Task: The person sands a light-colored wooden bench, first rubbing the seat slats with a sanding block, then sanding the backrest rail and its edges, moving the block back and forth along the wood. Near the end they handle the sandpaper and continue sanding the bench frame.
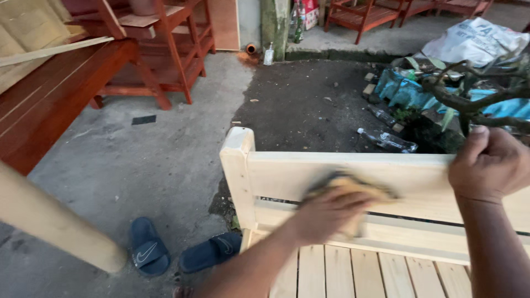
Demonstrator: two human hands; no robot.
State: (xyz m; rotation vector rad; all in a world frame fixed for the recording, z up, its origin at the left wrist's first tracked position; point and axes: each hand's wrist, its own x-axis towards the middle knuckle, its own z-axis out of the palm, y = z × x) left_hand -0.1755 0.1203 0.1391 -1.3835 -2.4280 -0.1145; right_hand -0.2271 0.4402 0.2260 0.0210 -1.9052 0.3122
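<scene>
Left hand (326, 212) presses blurred sandpaper (353, 187) on pale wooden rail (287, 176); right hand (488, 163) grips its top.

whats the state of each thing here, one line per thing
left hand: pressing a sanding pad on the top rail, blurred
right hand: gripping the top rail's edge
pale wooden bench: bare, unstained
red-brown furniture: stained, standing
dark slippers: off, lying on the concrete
plastic bottle: lying on its side on the dirt

Concrete floor (138, 160) under my bare wood bench (342, 174), two dark slippers (179, 251) lying just left of my left hand (326, 212).
</scene>
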